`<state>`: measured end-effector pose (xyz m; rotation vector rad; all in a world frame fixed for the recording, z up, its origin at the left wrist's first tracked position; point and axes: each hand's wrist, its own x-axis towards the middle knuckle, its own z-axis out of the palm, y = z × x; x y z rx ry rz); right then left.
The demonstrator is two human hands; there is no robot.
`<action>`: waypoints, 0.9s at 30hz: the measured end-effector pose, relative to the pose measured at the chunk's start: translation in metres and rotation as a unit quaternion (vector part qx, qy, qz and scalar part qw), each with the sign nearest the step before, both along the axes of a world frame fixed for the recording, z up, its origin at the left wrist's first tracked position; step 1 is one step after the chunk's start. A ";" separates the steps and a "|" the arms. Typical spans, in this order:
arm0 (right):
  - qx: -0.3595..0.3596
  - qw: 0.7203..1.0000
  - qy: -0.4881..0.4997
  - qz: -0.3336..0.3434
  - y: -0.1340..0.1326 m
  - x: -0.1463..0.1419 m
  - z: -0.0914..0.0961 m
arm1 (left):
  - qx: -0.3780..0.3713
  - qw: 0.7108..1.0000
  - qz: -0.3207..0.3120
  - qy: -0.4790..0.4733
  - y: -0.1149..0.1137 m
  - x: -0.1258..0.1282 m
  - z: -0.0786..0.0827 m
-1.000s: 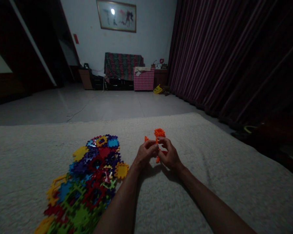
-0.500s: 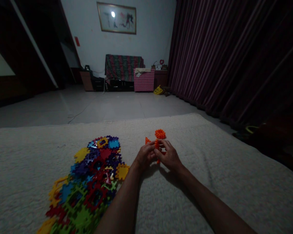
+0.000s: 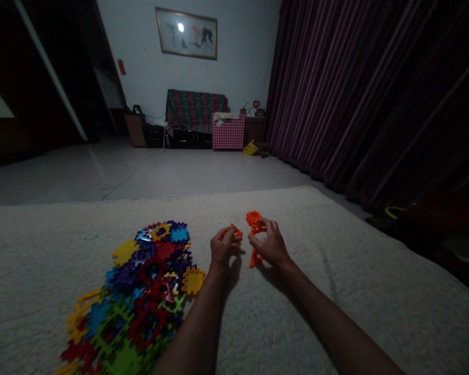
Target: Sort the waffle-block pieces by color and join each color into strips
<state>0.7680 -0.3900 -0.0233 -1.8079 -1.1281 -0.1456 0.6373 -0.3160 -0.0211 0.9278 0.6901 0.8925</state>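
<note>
A checked cloth (image 3: 228, 134) hangs before the wall (image 3: 244, 62). Just left of that cloth is a dark patterned cover (image 3: 195, 112); higher and left of the cloth, a framed picture (image 3: 188, 37). On the floor (image 3: 187, 172) just right of the cloth lies a yellow object (image 3: 250, 148); farther right hangs a purple curtain (image 3: 328, 99). A thin cable (image 3: 116, 186) lies nearer, left of the cloth.

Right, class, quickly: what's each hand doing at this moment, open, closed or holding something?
Left hand: closed, pinching a small orange piece.
Right hand: closed, fingers and thumb holding orange toy pieces.
</note>
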 end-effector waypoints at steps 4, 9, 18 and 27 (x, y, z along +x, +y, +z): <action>-0.028 0.995 -0.056 -0.077 0.022 0.023 -0.007 | -0.031 0.994 0.102 -0.009 0.006 0.001 -0.001; -0.066 0.988 -0.072 -0.116 0.023 0.025 -0.018 | -0.039 0.991 0.124 -0.021 0.006 0.002 -0.003; -0.072 0.986 -0.085 -0.123 0.022 0.026 -0.021 | -0.016 0.982 0.184 0.032 0.007 0.003 -0.010; -0.037 0.976 -0.158 0.144 0.027 -0.006 -0.011 | 0.004 0.974 0.220 0.058 0.019 0.004 -0.024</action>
